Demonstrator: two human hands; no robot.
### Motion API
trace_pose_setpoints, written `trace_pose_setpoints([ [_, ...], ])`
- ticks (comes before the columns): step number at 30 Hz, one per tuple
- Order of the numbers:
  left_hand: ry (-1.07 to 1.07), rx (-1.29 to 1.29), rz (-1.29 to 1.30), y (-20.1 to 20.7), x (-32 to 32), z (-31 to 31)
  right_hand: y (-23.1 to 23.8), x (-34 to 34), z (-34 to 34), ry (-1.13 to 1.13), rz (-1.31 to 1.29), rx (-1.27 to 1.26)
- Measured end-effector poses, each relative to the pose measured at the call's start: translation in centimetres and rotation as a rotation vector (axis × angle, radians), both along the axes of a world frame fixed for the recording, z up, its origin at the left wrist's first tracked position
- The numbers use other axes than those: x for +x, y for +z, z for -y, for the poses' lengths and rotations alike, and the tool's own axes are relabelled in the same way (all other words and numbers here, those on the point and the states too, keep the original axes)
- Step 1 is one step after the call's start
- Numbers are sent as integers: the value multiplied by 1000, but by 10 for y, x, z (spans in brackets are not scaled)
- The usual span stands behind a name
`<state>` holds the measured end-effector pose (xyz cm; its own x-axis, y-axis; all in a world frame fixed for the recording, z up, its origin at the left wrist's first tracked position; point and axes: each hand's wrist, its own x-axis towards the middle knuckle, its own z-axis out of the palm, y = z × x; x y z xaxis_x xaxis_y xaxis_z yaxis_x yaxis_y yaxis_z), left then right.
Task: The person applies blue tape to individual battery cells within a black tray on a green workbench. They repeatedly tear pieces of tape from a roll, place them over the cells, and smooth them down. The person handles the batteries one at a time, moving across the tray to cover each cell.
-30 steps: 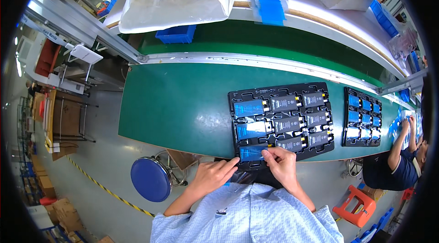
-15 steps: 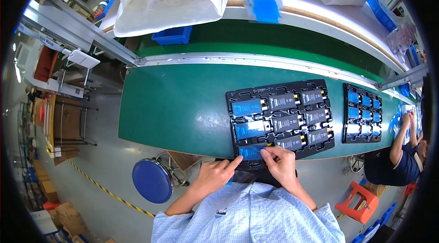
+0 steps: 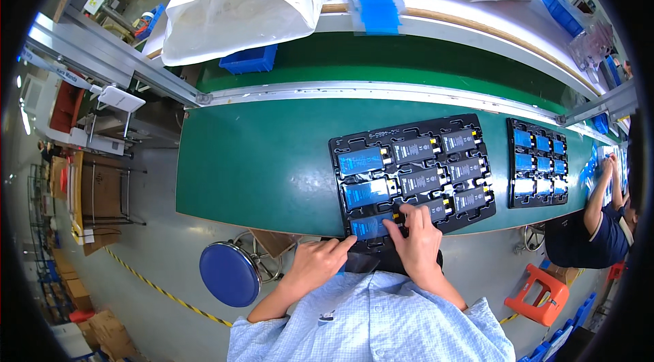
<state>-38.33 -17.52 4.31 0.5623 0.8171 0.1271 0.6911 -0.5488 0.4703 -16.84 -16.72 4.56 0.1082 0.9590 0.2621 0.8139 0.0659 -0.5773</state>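
Near the table's front edge lies a black plastic tray (image 3: 351, 136) of flat phone batteries in rows. The left column's batteries have blue faces; the others are dark grey with yellow tabs. My left hand (image 3: 319, 261) reaches in from below, its index fingertip on the lower left corner of the nearest blue battery (image 3: 371, 226), its other fingers curled. Over that battery's right end is my right hand (image 3: 419, 245), thumb by the blue face, index finger raised apart over the neighbouring grey battery (image 3: 438, 210). Beneath the left hand, a dark sheet-like piece is partly hidden.
Further right on the green table (image 3: 259, 158) sits a second black tray (image 3: 538, 123) with blue batteries. A co-worker (image 3: 596, 236) works at the right end. A shelf with a white bag (image 3: 238, 8) and blue bin (image 3: 248, 59) is behind. A blue stool (image 3: 229, 273) stands left.
My right thumb and index finger, pinched together at the battery's right end before, have parted, the index lifting away. My left hand stays at its corner. The whole view has shifted slightly.
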Motion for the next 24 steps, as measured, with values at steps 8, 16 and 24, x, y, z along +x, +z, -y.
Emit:
trace_pose_setpoints([
  [8,-127,-127,468,27,22,-6,10,27,12,928,-477,-531],
  [16,-95,-405,250,35,8,-32,35,78,-6,648,-717,-747],
  [24,-122,-521,456,31,34,-46,7,63,-14,764,-665,-532],
])
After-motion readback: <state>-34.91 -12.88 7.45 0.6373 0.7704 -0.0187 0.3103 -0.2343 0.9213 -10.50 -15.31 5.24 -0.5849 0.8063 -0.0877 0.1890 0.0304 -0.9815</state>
